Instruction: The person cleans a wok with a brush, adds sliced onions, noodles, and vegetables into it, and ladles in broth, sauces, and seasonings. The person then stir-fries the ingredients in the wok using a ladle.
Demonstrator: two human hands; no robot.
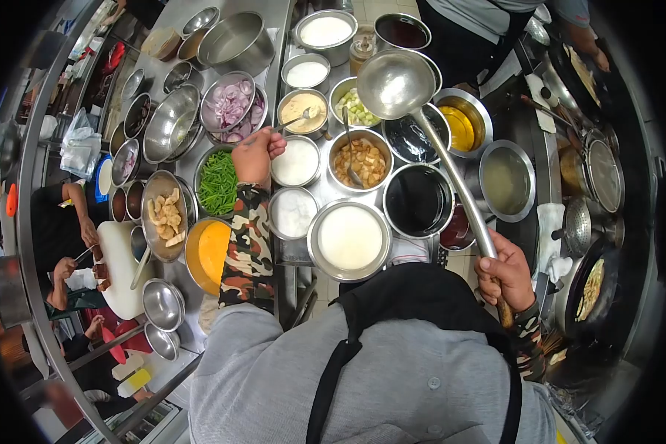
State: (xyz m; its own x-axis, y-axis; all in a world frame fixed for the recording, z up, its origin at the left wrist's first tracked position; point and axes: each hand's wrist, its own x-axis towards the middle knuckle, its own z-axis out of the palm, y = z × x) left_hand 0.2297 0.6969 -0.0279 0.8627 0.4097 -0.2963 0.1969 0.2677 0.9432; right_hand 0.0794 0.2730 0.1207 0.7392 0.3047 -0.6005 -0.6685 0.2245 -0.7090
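Note:
A small metal spoon (296, 118) is pinched in my left hand (257, 154), its bowl over a pot of pale yellow paste (314, 107). That hand is just right of the chopped green vegetables (217, 185) and below the sliced onions (229, 100). My right hand (508, 274) is wrapped round the long handle of a large ladle (396, 80). The ladle's round bowl looks empty and hangs above the pots, near the diced pale green pieces (355, 109) and a bowl of dark liquid (419, 200).
Pots of white contents (350, 237) and orange liquid (213, 248) stand close to my body. Woks (588, 292) line the right side. A person (488, 26) stands across the counter; other people's hands (89, 231) work over a white board (120, 259) at left.

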